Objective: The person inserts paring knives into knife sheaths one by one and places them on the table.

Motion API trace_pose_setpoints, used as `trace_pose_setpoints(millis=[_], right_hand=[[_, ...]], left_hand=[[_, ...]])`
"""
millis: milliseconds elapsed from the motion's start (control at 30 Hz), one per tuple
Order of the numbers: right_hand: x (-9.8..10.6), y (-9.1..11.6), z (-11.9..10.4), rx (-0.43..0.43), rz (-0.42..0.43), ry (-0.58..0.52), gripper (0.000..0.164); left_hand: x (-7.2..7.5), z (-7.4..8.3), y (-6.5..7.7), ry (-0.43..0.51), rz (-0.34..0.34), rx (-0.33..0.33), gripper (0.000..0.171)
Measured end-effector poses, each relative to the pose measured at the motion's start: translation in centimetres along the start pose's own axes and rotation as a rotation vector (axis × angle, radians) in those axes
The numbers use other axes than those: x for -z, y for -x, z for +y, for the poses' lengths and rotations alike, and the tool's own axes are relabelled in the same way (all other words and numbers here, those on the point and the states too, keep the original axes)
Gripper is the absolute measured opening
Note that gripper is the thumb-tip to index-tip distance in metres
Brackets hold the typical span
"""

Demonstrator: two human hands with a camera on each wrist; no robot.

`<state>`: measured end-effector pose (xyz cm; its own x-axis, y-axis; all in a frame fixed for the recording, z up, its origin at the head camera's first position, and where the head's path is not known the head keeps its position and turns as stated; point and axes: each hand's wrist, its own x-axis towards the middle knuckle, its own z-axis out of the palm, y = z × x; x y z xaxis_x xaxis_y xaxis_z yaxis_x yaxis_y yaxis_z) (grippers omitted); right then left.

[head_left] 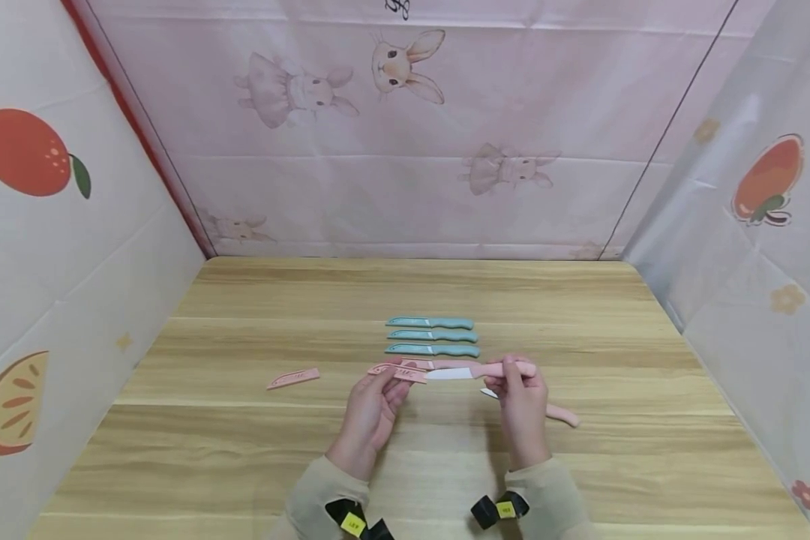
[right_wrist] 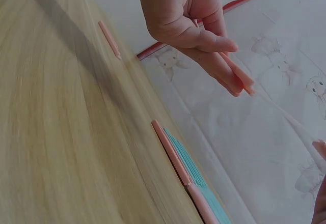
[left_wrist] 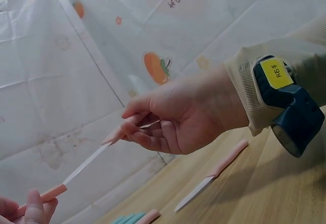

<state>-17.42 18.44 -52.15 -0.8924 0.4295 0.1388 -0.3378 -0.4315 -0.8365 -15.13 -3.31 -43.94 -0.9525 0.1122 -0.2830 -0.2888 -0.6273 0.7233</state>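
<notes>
One white-bladed pink knife (head_left: 471, 372) in pinching right grip (head_left: 524, 409), pink sheath (head_left: 410, 376) in pinching left grip (head_left: 373, 415).

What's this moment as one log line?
left hand: holds pink sheath | right hand: grips pink knife | blade: visible outside sheath | beyond: three teal knives

I see a makeshift booth (head_left: 736, 300): printed sheets (head_left: 391, 202) wall a wood-grain table (head_left: 209, 435) on three sides; the room beyond, I can't tell.

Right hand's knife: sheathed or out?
Not fully sheathed: the paring knife shows bare blade outside the pink sheath; whether the tip is inside, I cannot tell.
</notes>
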Motion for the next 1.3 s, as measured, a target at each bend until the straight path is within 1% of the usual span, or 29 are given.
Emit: trace_pose_setpoints(millis=[267,500,700,900,1067,1300], right_hand=[[-0.2,0.2,0.1,-0.022,0.03,0.024,0.031],[0.0,0.1,0.3,-0.009,0.044,0.01,0.031],[0.2,-0.1,0.4,-0.023,0.055,-0.002,0.033],[0.2,0.0,0.3,-0.024,0.039,-0.004,0.03],[-0.2,0.4,0.0,-0.046,0.019,0.023,0.028],[-0.8,0.9,-0.2,-0.079,0.015,0.052,0.032]], left_hand=[[0.0,0.2,0.4,0.018,0.021,0.024,0.029],[-0.1,0.4,0.5,0.019,0.023,0.028,0.034],[-0.2,0.5,0.5,0.012,0.023,0.037,0.035],[-0.3,0.6,0.6,0.031,0.021,0.039,0.034],[-0.5,0.5,0.6,0.042,0.029,0.045,0.03],[-0.6,0.4,0.7,0.074,0.038,0.028,0.031]])
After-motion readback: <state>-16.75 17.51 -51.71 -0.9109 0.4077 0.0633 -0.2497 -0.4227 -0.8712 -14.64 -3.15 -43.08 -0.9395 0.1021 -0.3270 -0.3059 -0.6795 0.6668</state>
